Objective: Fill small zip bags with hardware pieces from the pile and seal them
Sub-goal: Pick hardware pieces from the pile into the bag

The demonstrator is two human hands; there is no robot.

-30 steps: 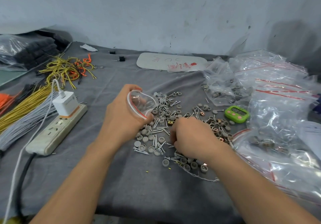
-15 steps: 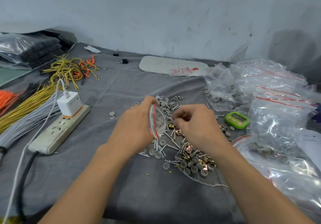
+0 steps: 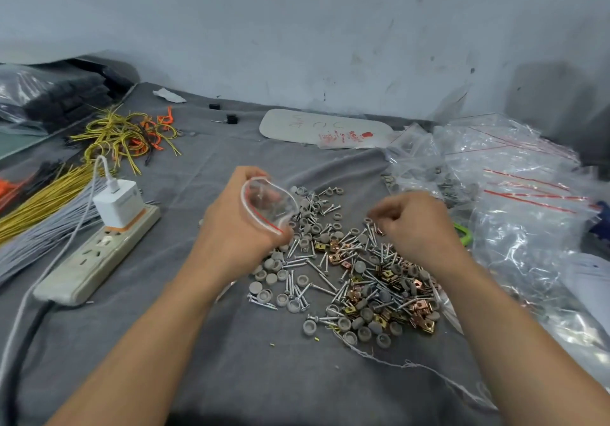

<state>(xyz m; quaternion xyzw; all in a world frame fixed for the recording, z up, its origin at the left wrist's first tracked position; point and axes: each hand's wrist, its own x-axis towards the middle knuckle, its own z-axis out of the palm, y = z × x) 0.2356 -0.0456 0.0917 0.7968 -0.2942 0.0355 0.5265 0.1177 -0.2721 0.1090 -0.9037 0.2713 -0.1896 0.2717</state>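
Note:
My left hand [image 3: 236, 230] grips a small clear zip bag [image 3: 269, 206] with a red seal strip, its mouth held open toward the right. A pile of hardware [image 3: 350, 270] lies on the grey cloth: silver screws, grey round caps and copper-coloured clips. My right hand [image 3: 412, 224] hovers over the right part of the pile with curled fingers. Its fingertips are blurred, so whether they pinch a piece cannot be told.
A white power strip [image 3: 95, 254] with a plugged charger lies at the left, beside bundles of yellow and grey wires [image 3: 43, 207]. Heaps of clear zip bags [image 3: 515, 201] crowd the right side. A green timer [image 3: 463, 235] peeks out behind my right hand. A wall stands behind.
My right hand drew back from the bag's mouth to the right, over the pile. My left hand tilted the bag so that its open mouth faces me more.

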